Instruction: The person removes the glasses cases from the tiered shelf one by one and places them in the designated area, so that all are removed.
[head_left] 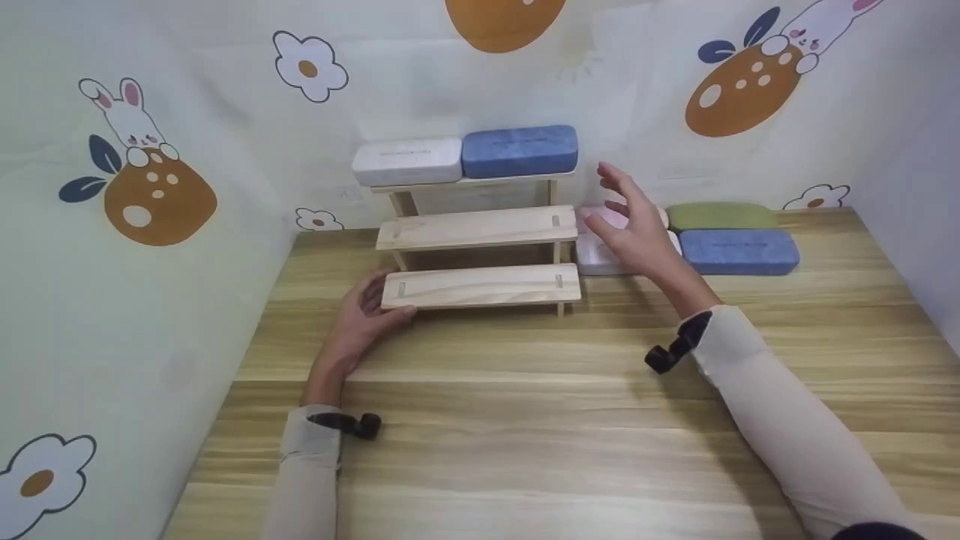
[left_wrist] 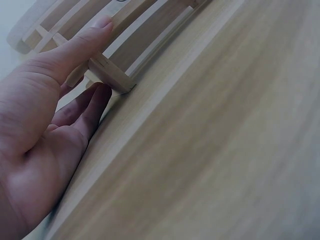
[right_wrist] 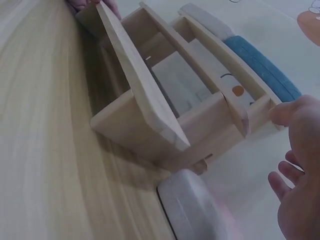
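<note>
"What do you have on the hands?"

"I have the left hand (head_left: 360, 319) gripping the wooden rack (head_left: 480, 285) by the left end of its lowest step, thumb at the front edge, fingers tucked round behind. The right hand (head_left: 637, 229) is loosely spread and holds nothing, raised just off the rack's right side."

"And around them?"

"The rack's three steps stand between the hands. On the top one, just left of the right fingertips, I see a blue block (head_left: 520, 151) with a white block (head_left: 409, 161) at its far end. A pink block (head_left: 609, 217) and second white block (head_left: 600, 259) lie partly hidden by the right hand; to its right, a green block (head_left: 724, 215) sits behind another blue block (head_left: 739, 251)."

"The surface?"

"Wood-grain table (head_left: 525, 420) beneath both hands, banded side to side, with a pale sheen between the forearms."

"The room?"

"Beyond the hands, I get a pale back wall (head_left: 405, 82) printed with flowers and orange fruit; left of the left hand, a matching side wall (head_left: 90, 315)."
</note>
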